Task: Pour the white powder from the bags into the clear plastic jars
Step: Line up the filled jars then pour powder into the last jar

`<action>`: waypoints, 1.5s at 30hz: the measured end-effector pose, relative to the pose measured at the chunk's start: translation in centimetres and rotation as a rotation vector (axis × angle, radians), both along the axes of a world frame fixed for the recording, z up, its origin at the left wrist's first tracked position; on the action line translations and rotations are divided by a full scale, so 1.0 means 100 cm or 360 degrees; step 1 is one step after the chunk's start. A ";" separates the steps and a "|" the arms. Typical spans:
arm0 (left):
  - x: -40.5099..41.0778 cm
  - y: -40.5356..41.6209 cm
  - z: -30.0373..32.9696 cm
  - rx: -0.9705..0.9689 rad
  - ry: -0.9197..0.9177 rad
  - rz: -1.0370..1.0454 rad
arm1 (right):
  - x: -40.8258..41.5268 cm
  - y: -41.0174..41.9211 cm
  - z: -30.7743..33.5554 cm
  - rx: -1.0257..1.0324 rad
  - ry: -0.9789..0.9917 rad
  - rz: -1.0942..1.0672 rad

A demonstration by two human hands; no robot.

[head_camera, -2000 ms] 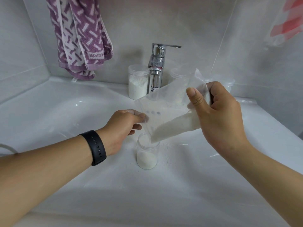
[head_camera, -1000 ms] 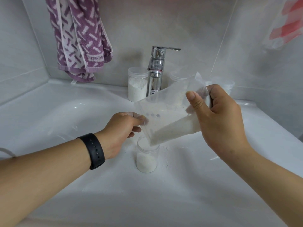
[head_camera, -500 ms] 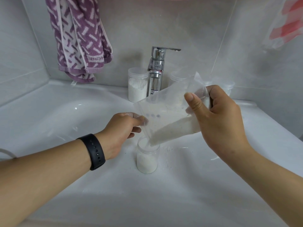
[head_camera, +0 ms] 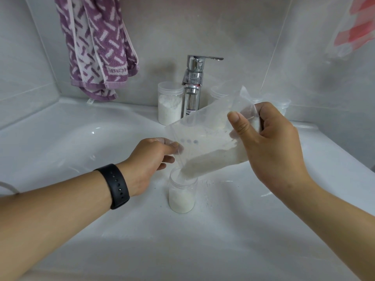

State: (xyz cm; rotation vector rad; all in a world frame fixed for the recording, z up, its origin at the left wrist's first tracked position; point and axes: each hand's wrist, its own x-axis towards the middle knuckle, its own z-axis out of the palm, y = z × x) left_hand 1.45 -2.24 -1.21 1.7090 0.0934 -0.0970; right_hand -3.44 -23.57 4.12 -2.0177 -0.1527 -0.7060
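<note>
Both hands still pinching tilted bag (head_camera: 211, 147); powder level in jar (head_camera: 182, 196) higher.

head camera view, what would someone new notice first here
First, the clear bag of white powder held tilted in mid-frame by both hands, left hand pinching its lower corner, right hand gripping its upper end. Its mouth dips into an open jar standing in the white sink, part full. Next, the purple patterned towel hanging upper left and the chrome tap behind.
</note>
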 end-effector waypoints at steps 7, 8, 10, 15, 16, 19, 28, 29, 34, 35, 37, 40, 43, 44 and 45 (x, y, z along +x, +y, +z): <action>-0.001 0.000 0.001 -0.0002 0.0000 0.0002 | -0.001 0.000 0.000 -0.0005 0.0007 0.0006; -0.001 0.000 0.001 0.0000 -0.0003 0.0001 | -0.001 0.000 0.000 -0.0003 0.0004 0.0008; -0.001 -0.001 0.001 0.0000 -0.0003 0.0000 | 0.000 0.000 0.000 0.0007 0.0002 0.0012; -0.001 0.000 0.000 0.0012 -0.0002 -0.0001 | 0.000 0.000 0.000 0.0014 -0.0001 0.0017; -0.001 0.000 0.000 0.0014 -0.0003 -0.0002 | 0.000 0.000 0.000 0.0011 0.0001 0.0020; -0.002 0.000 0.000 0.0014 -0.0005 -0.0007 | 0.000 -0.001 0.000 0.0017 0.0007 0.0027; -0.001 -0.001 0.000 0.0009 -0.0003 -0.0001 | 0.001 -0.001 0.001 0.0035 0.0031 0.0052; 0.000 -0.001 0.000 0.0010 -0.0003 -0.0001 | 0.001 -0.002 0.001 0.0038 0.0032 0.0055; -0.001 0.000 -0.001 0.0011 0.0007 -0.0008 | 0.001 -0.002 0.000 0.0020 0.0038 0.0048; -0.001 0.000 -0.002 0.0008 0.0010 -0.0009 | 0.002 -0.002 0.000 0.0016 0.0040 0.0044; 0.000 0.000 -0.002 0.0005 0.0016 -0.0008 | 0.002 -0.002 -0.001 0.0006 0.0039 0.0041; 0.000 0.000 -0.001 0.0009 0.0018 -0.0012 | 0.002 -0.001 -0.001 0.0005 0.0033 0.0048; -0.001 -0.001 -0.002 0.0017 0.0022 -0.0016 | 0.001 -0.001 0.000 0.0003 0.0039 0.0052; -0.001 0.000 -0.002 0.0016 0.0024 -0.0015 | 0.001 -0.001 0.000 0.0002 0.0038 0.0051; -0.001 0.000 -0.002 0.0014 0.0024 -0.0014 | 0.001 -0.001 0.000 0.0000 0.0037 0.0051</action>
